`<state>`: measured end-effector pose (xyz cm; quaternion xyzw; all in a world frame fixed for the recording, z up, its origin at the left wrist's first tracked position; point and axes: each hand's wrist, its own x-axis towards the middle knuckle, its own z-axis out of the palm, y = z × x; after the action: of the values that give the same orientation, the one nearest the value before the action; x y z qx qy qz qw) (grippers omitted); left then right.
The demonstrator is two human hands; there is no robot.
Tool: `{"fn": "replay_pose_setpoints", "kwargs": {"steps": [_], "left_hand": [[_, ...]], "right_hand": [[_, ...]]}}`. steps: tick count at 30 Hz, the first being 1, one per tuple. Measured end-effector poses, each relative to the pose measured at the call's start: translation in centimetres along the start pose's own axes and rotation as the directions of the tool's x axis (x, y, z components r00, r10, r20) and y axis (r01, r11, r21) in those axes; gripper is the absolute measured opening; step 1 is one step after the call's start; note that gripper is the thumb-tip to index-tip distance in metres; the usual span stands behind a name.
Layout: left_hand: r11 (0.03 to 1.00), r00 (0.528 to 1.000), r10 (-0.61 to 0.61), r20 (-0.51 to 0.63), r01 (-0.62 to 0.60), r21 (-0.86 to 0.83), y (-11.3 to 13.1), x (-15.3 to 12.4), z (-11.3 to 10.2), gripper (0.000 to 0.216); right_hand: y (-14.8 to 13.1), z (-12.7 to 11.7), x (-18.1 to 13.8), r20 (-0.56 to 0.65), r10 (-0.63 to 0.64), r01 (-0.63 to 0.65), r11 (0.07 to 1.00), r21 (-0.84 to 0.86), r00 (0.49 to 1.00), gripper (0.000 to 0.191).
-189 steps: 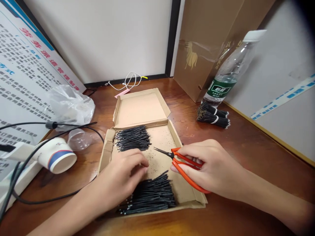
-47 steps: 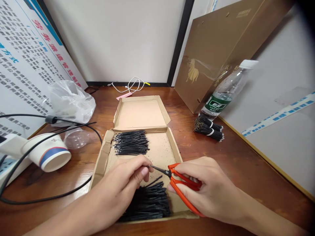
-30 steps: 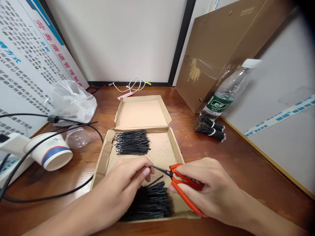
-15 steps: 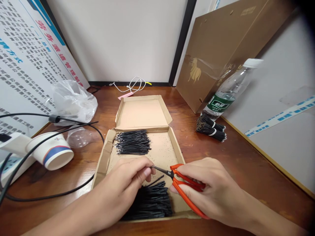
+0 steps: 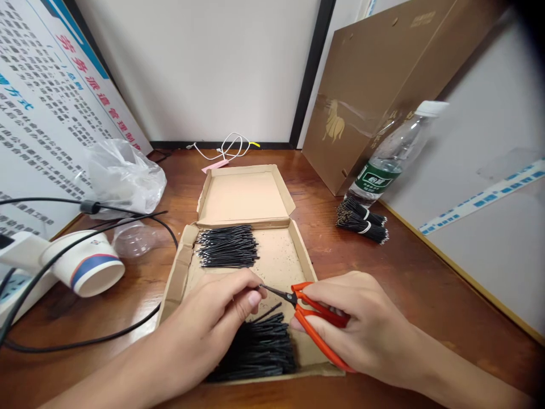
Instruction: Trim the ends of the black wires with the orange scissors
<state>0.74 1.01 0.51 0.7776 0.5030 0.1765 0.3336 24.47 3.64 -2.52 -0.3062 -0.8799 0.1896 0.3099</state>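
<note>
An open cardboard box [image 5: 182, 267] lies on the wooden table. It holds a far pile of short black wires [image 5: 227, 246] and a near pile of black wires [image 5: 258, 349]. My left hand [image 5: 213, 315] is over the near pile, its fingers pinched on one thin black wire at the snips' tip. My right hand [image 5: 361, 326] grips red-handled snips [image 5: 313, 318], whose dark blades point left and meet my left fingertips.
A tied bundle of black wires [image 5: 361, 220] lies by a plastic water bottle [image 5: 389, 153] and a brown gift box [image 5: 374, 85]. At the left lie a paper cup [image 5: 87, 270], a clear lid [image 5: 134, 238], a plastic bag [image 5: 121, 176], black cables [image 5: 85, 341] and a power strip [image 5: 17, 267].
Since 6.3 s ago my left hand lifted off the near pile and pinched a wire at the snips' tip. Over the last second the hands have barely moved.
</note>
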Motion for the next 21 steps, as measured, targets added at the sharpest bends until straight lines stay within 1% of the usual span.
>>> {"fn": "replay_pose_setpoints", "kwargs": {"steps": [4, 10, 16, 21], "left_hand": [[0.999, 0.999, 0.032, -0.005, -0.032, 0.013, -0.07, 0.17, -0.09, 0.029], [0.999, 0.999, 0.035, 0.011, -0.035, -0.001, -0.03, 0.37, -0.12, 0.030], [0.997, 0.997, 0.078, -0.015, -0.078, -0.004, -0.10, 0.07, -0.02, 0.029], [0.997, 0.997, 0.077, -0.020, -0.077, -0.012, -0.14, 0.21, 0.01, 0.029]], "right_hand": [[-0.14, 0.04, 0.06, -0.009, 0.020, -0.020, 1.000, -0.010, 1.000, 0.029], [-0.13, -0.01, 0.02, 0.000, 0.034, -0.034, 0.999, -0.001, 0.999, 0.029], [-0.07, 0.05, 0.03, -0.009, 0.027, -0.027, 1.000, 0.005, 1.000, 0.027], [-0.13, 0.12, -0.10, -0.001, 0.025, -0.025, 1.000, 0.012, 1.000, 0.031]]}}
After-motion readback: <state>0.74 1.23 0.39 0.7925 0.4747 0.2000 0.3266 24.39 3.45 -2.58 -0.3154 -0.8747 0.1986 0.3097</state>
